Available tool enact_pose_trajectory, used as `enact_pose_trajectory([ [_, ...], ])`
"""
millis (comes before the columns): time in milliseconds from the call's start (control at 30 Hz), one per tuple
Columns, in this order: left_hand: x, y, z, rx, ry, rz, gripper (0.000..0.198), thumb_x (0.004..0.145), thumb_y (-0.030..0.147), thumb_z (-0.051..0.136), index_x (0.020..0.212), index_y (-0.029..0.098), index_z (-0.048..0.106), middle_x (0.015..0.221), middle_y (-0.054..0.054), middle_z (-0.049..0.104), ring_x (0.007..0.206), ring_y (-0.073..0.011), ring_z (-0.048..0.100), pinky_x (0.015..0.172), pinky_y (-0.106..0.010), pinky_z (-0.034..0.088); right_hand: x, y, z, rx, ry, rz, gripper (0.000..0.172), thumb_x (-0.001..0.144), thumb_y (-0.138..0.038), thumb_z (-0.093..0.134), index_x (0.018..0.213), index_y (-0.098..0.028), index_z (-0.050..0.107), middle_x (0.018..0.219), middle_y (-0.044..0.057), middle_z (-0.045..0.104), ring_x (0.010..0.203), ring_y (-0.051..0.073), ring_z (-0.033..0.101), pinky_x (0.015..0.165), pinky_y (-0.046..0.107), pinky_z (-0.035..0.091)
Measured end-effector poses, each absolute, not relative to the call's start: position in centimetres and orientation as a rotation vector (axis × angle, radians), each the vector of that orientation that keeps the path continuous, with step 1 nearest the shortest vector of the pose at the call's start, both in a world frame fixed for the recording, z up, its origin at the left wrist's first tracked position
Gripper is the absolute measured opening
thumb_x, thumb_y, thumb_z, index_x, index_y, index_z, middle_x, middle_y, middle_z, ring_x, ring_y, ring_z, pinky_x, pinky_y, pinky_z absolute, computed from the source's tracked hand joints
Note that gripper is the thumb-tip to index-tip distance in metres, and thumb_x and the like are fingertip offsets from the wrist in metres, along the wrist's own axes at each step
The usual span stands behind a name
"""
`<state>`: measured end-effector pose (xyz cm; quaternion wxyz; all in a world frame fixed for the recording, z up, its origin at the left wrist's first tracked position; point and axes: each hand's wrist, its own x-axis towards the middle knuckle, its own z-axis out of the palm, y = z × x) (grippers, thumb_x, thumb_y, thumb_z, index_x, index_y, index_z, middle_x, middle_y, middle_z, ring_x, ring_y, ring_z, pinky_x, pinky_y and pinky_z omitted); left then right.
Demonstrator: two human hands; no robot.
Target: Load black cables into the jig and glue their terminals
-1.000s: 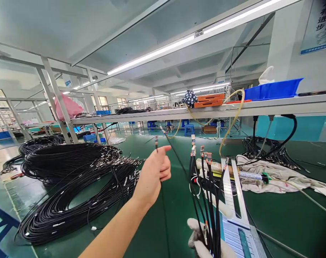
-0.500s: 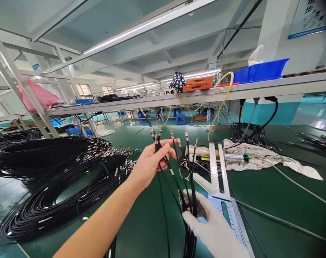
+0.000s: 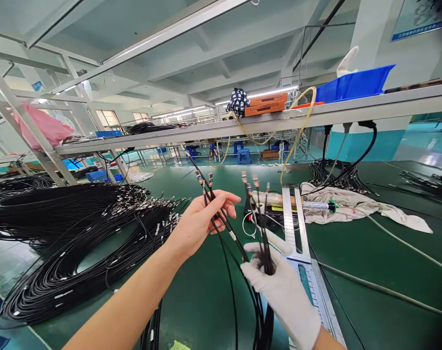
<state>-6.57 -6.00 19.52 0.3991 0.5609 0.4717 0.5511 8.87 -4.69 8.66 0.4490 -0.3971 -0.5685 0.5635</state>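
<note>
Pinching a few slim black cables (image 3: 226, 224) between thumb and fingers, the bare left hand (image 3: 202, 218) works just below centre, towards seven o'clock! Down at five, the right hand (image 3: 281, 287), in a pale glove smudged grey at the fingertips, wraps round a cable bundle (image 3: 266, 260), its small metal-and-orange ends (image 3: 256, 181) fanning upwards and blurred. Both sets sit above a smooth, dark green tabletop (image 3: 195, 301).

Look to nine o'clock: a big, glossy cable coil (image 3: 60, 214), looped like thick rope, bristling with silvery tips and sliced off by the edge of view. Near four, a shiny slotted metal frame (image 3: 288, 218) runs down behind the glove, its lower part covered. Beside it, a clear, rounded tube (image 3: 315, 206) lies by a crumpled, soft cloth (image 3: 355, 215); the black box (image 3: 247, 216) under it is mostly hidden. Up at two, a hard blue plastic tray (image 3: 352, 88) stands on the shelf (image 3: 355, 109), contents hard to make out. The left fingers' far tips? Partly lost behind cables!
</note>
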Motion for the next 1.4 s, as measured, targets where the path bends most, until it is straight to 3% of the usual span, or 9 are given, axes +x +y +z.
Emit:
enact_pose_trajectory([
  [333, -7.6, -6.7, 18.5, 1.413, 1.179, 1.394, 0.041, 0.093, 0.050, 0.056, 0.113, 0.015, 0.065, 0.082, -0.004, 0.060, 0.062, -0.0091, 0.043, 0.054, -0.020, 0.038, 9.7, -3.8, 9.8, -1.003, -1.400, 1.486, 0.024, 0.056, -0.037, 0.073, 0.064, -0.019, 0.059, 0.054, -0.004, 0.052, 0.049, 0.012, 0.047, 0.048, 0.026, 0.040],
  [500, -7.1, -6.5, 18.3, 1.278, 1.106, 1.513, 0.039, 0.087, 0.050, 0.065, 0.083, 0.012, 0.067, 0.079, -0.006, 0.061, 0.073, -0.0131, 0.055, 0.066, -0.022, 0.047, 9.5, -3.7, 9.3, -1.000, -1.417, 1.410, 0.027, 0.059, -0.041, 0.072, 0.061, -0.019, 0.056, 0.056, -0.003, 0.052, 0.050, 0.011, 0.044, 0.046, 0.024, 0.037],
  [567, -7.4, -6.2, 18.7, 1.166, 1.060, 1.610, 0.037, 0.085, 0.048, 0.068, 0.075, 0.013, 0.062, 0.066, -0.001, 0.053, 0.064, -0.0118, 0.054, 0.064, -0.024, 0.049, 9.8, -3.6, 9.4, -0.996, -1.391, 1.425, 0.028, 0.062, -0.044, 0.070, 0.063, -0.019, 0.058, 0.057, -0.003, 0.051, 0.049, 0.011, 0.043, 0.045, 0.024, 0.036],
  [667, -8.0, -6.0, 19.8, 1.087, 1.018, 1.746, 0.033, 0.085, 0.043, 0.070, 0.072, 0.015, 0.055, 0.052, 0.009, 0.028, 0.043, -0.0049, 0.029, 0.042, -0.016, 0.032, 10.3, -3.4, 9.6, -0.963, -1.348, 1.422, 0.030, 0.061, -0.045, 0.072, 0.064, -0.020, 0.056, 0.059, -0.003, 0.051, 0.051, 0.011, 0.045, 0.047, 0.025, 0.038],
  [733, -8.3, -5.9, 20.9, 1.140, 1.033, 1.803, 0.029, 0.086, 0.039, 0.069, 0.075, 0.016, 0.055, 0.053, 0.010, 0.023, 0.042, -0.0041, 0.020, 0.039, -0.015, 0.021, 10.5, -3.3, 9.9, -0.925, -1.365, 1.416, 0.031, 0.062, -0.044, 0.074, 0.063, -0.020, 0.055, 0.058, -0.003, 0.051, 0.051, 0.012, 0.047, 0.049, 0.026, 0.040],
  [867, -7.8, -6.1, 22.4, 1.331, 1.081, 1.687, 0.020, 0.093, 0.036, 0.060, 0.085, 0.017, 0.057, 0.054, 0.009, 0.023, 0.043, -0.0046, 0.018, 0.040, -0.016, 0.017, 10.3, -2.9, 10.7, -0.918, -1.435, 1.469, 0.030, 0.065, -0.042, 0.074, 0.066, -0.020, 0.054, 0.055, -0.004, 0.050, 0.045, 0.011, 0.046, 0.044, 0.025, 0.040],
  [1033, -7.7, -7.0, 22.0, 1.414, 1.191, 1.478, 0.022, 0.096, 0.037, 0.055, 0.087, 0.017, 0.057, 0.056, 0.009, 0.021, 0.044, -0.0045, 0.017, 0.042, -0.018, 0.014, 10.8, -2.7, 11.1, -1.005, -1.426, 1.494, 0.031, 0.063, -0.034, 0.074, 0.087, -0.020, 0.059, 0.057, -0.007, 0.051, 0.042, 0.009, 0.043, 0.040, 0.022, 0.039],
  [1233, -7.4, -6.7, 22.2, 1.418, 1.181, 1.494, 0.032, 0.091, 0.048, 0.061, 0.103, 0.018, 0.057, 0.058, 0.009, 0.021, 0.047, -0.0050, 0.017, 0.043, -0.018, 0.015, 11.4, -3.0, 10.6, -0.843, -1.542, 1.665, 0.028, 0.075, -0.044, 0.064, 0.078, -0.019, 0.054, 0.061, -0.004, 0.058, 0.038, 0.007, 0.041, 0.036, 0.020, 0.039],
  [1400, -5.9, -4.3, 23.2, 1.380, 1.104, 1.498, 0.046, 0.080, 0.058, 0.069, 0.101, 0.018, 0.058, 0.055, 0.011, 0.020, 0.044, -0.0041, 0.014, 0.040, -0.017, 0.012, 11.0, -3.2, 11.2, -0.827, -1.694, 1.808, 0.022, 0.076, -0.040, 0.064, 0.074, -0.019, 0.058, 0.052, -0.004, 0.057, 0.036, 0.007, 0.039, 0.036, 0.018, 0.036],
])
